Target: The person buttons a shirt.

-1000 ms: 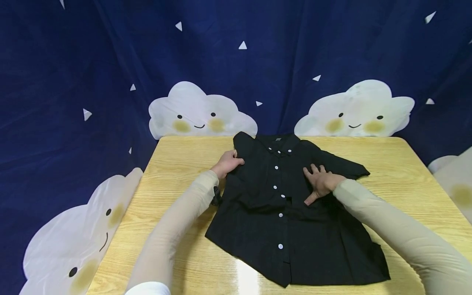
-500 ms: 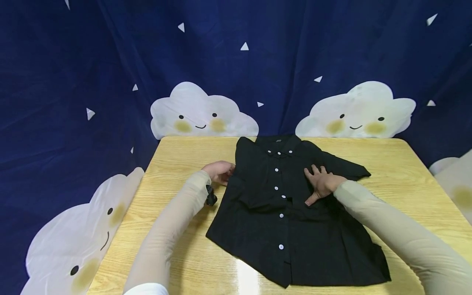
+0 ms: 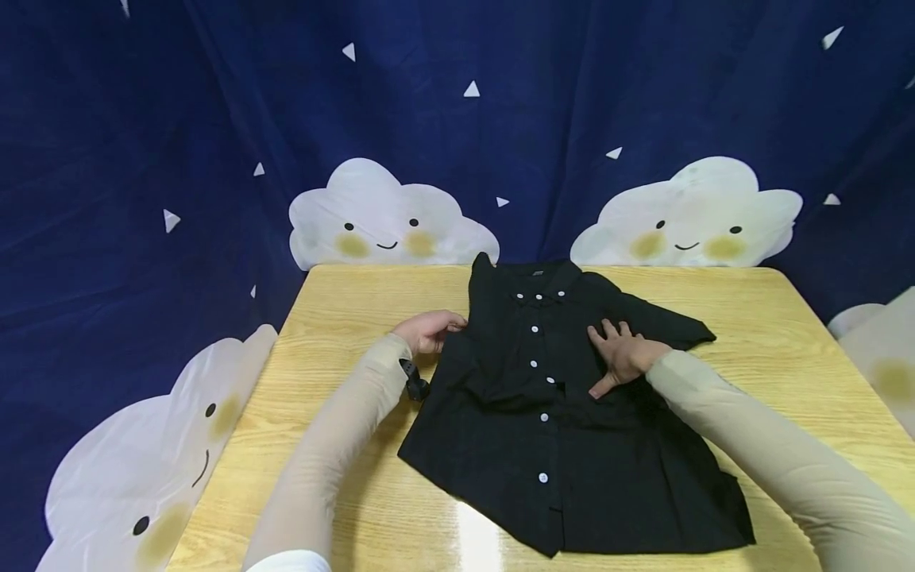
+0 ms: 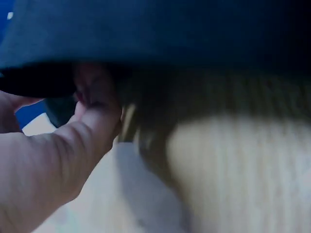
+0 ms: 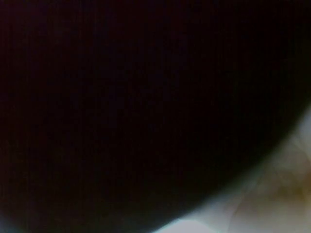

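A black short-sleeved button-up shirt lies front up, its collar towards the far edge and its white buttons running down the middle. At its left side my left hand pinches the sleeve's edge; in the left wrist view the fingers reach beneath the dark cloth, which hides their tips. That sleeve stands raised and turned inwards. My right hand rests flat on the right chest of the shirt, fingers spread. Dark cloth fills most of the right wrist view, and no hand can be made out there.
The shirt is spread on a light wooden table. Behind and beside the table hangs a dark blue curtain with white clouds and small triangles. A small black device sits at my left wrist.
My left hand has let go of the shirt's upper left side, dropped back beneath the sleeve and taken its edge. The sleeve's outer edge has shifted right and risen. My right hand stays put.
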`<state>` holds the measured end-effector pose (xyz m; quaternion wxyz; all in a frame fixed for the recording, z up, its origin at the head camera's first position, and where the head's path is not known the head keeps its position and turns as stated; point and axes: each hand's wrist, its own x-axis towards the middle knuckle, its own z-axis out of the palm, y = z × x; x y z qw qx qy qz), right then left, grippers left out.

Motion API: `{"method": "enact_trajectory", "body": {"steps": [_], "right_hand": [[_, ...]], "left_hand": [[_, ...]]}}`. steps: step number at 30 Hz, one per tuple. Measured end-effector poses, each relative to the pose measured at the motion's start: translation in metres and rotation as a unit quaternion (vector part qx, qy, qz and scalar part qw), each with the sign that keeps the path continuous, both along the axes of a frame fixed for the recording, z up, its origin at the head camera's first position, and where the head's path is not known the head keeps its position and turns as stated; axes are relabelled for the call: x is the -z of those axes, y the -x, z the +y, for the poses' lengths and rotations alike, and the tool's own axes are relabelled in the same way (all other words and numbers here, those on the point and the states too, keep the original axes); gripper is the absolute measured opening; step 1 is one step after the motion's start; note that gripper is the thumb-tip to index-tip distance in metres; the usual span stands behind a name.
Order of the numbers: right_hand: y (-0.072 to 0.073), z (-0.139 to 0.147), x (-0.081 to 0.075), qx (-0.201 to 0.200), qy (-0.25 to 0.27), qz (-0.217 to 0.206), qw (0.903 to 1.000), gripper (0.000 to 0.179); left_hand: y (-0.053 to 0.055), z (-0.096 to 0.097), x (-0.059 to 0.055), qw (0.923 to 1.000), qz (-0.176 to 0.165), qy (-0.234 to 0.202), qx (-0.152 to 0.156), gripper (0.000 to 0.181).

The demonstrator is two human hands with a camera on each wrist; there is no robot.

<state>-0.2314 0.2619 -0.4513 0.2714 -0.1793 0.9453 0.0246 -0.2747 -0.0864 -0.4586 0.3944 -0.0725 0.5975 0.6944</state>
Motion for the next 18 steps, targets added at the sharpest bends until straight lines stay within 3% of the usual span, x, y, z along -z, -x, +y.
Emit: {"method": "enact_trajectory", "body": {"steps": [3, 5, 8, 9, 11, 13, 14, 15, 18], "right_hand": [[0.001, -0.001, 0.0, -0.001, 0.0, 0.0, 1.0, 0.133], [0.0, 0.0, 0.0, -0.002, 0.002, 0.0, 1.0, 0.133], [0.001, 0.001, 0.0, -0.003, 0.003, 0.001, 1.0, 0.134], [0.001, 0.001, 0.0, -0.003, 0.003, 0.0, 1.0, 0.134], [0.001, 0.001, 0.0, -0.003, 0.003, 0.0, 1.0, 0.133], [0.001, 0.001, 0.0, -0.002, 0.002, 0.001, 1.0, 0.133], [0.001, 0.001, 0.0, -0.002, 0.001, 0.002, 1.0, 0.133], [0.001, 0.001, 0.0, -0.002, 0.0, 0.002, 1.0, 0.133], [0.001, 0.0, -0.001, -0.005, -0.003, 0.004, 1.0, 0.133]], "left_hand": [[-0.002, -0.004, -0.009, 0.9951, 0.079, 0.044, -0.041, 0.019], [-0.006, -0.005, -0.016, 0.9812, 0.15, 0.095, -0.077, 0.025], [-0.016, -0.007, -0.028, 0.9354, 0.265, 0.206, -0.111, 0.019], [-0.02, -0.007, -0.031, 0.9134, 0.304, 0.248, -0.107, 0.016], [-0.027, -0.009, -0.035, 0.8639, 0.366, 0.338, -0.075, 0.012], [-0.032, -0.011, -0.036, 0.8247, 0.397, 0.402, -0.024, 0.016], [-0.034, -0.013, -0.035, 0.8108, 0.401, 0.426, 0.002, 0.019], [-0.035, -0.015, -0.033, 0.8017, 0.4, 0.444, 0.025, 0.021], [-0.034, -0.023, -0.025, 0.7853, 0.38, 0.484, 0.069, 0.018]]}}
